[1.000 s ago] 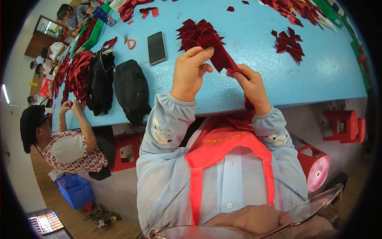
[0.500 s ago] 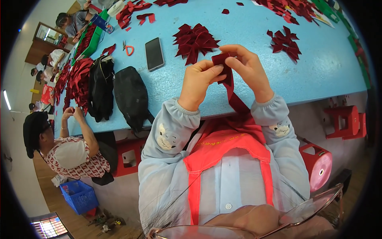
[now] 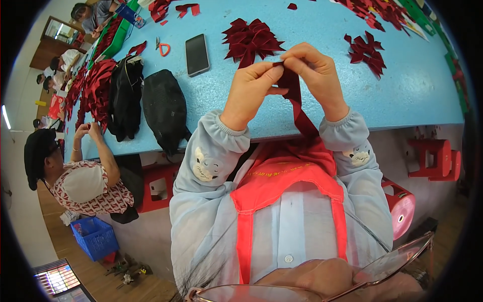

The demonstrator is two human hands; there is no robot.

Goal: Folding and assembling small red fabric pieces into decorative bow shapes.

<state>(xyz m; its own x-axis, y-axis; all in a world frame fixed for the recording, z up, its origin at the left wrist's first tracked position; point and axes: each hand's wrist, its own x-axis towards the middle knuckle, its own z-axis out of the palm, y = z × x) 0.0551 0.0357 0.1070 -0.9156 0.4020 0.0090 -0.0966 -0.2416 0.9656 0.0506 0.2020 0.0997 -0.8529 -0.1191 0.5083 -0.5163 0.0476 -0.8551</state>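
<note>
Here, Two Narrow Pinches Meet on One Ribbon

Over the near side of a pale blue table [image 3: 402, 90], I hold a dark red ribbon [image 3: 298, 108] by its upper part, my left hand [image 3: 253, 91] and right hand [image 3: 321, 79] set nearly fingertip to fingertip, each in a tight pinch of thumb and forefinger on the cloth. The ribbon runs down from there toward 5 o'clock, its lower stretch meeting the red apron [image 3: 292, 173] at my lap; I cannot make out its far end.

At 10 o'clock from my fingers, a heap of dark red bows [image 3: 251, 39] lies just beyond them; a smaller cluster [image 3: 367, 54] sits near 3 o'clock, well apart. A phone [image 3: 197, 54] lies toward 9 o'clock, orange-handled scissors [image 3: 164, 49] farther out the same way, a black pouch [image 3: 165, 108] at 8 o'clock.

I judge the step in hand to be shaping the ribbon, setting a fold at the pinch, though my fingers hide whether a loop is made. The next move, as I read it, calls for one hand to grip the gathered cloth firmly while the other draws up the loose length, flat and untwisted. Slack there could let the fold slip.
</note>
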